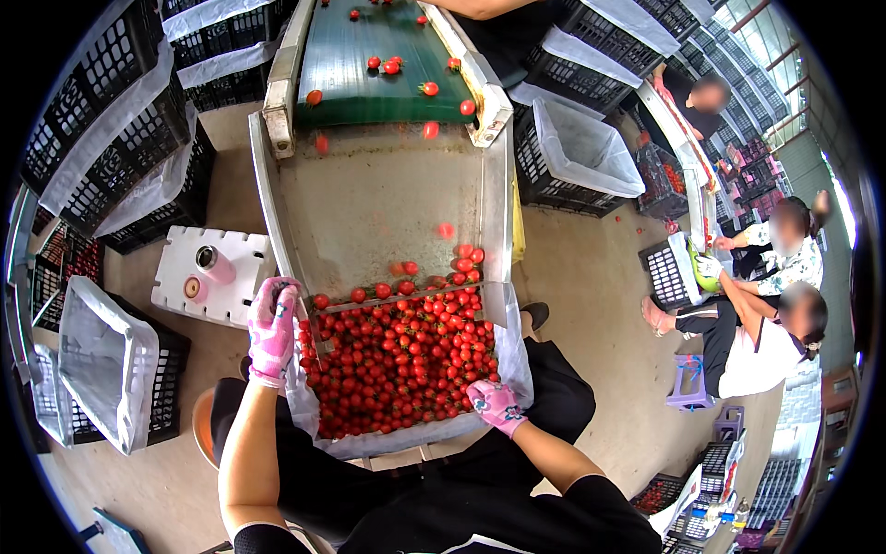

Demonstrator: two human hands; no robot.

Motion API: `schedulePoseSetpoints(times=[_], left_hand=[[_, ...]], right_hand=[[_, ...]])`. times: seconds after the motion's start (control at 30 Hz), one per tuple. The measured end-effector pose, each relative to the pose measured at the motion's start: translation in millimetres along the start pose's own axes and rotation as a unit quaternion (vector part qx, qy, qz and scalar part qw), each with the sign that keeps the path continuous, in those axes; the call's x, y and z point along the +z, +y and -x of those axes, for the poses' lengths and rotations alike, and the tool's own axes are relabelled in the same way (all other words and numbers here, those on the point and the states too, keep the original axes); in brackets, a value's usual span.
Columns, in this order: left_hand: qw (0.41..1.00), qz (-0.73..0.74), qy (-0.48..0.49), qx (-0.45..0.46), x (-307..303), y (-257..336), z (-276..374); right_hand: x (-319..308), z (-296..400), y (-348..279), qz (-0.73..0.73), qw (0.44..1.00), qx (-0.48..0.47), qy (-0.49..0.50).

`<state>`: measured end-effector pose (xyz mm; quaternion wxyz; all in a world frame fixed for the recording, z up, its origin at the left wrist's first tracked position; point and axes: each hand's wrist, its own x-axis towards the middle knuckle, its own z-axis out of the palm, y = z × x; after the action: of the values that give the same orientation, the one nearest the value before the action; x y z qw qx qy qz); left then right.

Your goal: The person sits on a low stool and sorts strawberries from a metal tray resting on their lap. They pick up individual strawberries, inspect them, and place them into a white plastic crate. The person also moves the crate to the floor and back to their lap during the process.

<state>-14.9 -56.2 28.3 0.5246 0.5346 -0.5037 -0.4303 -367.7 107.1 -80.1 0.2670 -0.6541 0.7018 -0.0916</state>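
Before me a crate lined with white sheeting [415,438] is heaped with cherry tomatoes [408,360]. It stands at the lower end of a metal chute [374,201], below a green conveyor belt [381,83]. Several tomatoes are blurred on the chute or dropping off the belt. My left hand [273,332], in a pink patterned glove, is at the chute's left side wall with its fingers curled; whether it grips the edge is unclear. My right hand [497,407], gloved alike, lies at the crate's near right corner, against the liner and tomatoes. Its fingertips are partly hidden.
On the left, a white foam box [208,270] carries a pink flask [216,264] and its lid. Lined black crates stand at left [111,367] and right [574,152], with stacks behind. Co-workers sit at another line [692,173] on the right. A purple stool [691,382] stands nearby.
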Motion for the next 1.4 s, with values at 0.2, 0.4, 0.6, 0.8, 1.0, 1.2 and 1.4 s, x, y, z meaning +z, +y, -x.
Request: schedulePoseSetpoints(times=[0.2,0.4,0.6,0.8,1.0,1.2,1.4], left_hand=[[0.999,-0.022,0.004,0.032,1,-6,-3],[0.995,-0.066,0.036,0.068,7,8,2],[0.991,-0.075,0.040,0.102,7,6,1],[0.988,-0.100,0.041,0.112,5,5,0],[0.990,-0.097,0.036,0.100,6,6,1],[0.990,-0.090,0.042,0.099,5,1,0],[0.984,-0.124,0.040,0.124,5,4,1]], right_hand=[[-1,-1,3,-0.018,1.000,0.001,-0.011],[1,0,2,0.000,1.000,-0.012,0.009],[3,0,5,-0.006,1.000,-0.017,0.010],[1,0,1,-0.003,1.000,-0.009,-0.005],[-6,-1,-6,0.000,0.999,0.007,-0.043],[-5,-2,-1,-0.019,0.998,-0.007,-0.066],[-9,-2,-3,-0.013,0.998,0.000,-0.065]])
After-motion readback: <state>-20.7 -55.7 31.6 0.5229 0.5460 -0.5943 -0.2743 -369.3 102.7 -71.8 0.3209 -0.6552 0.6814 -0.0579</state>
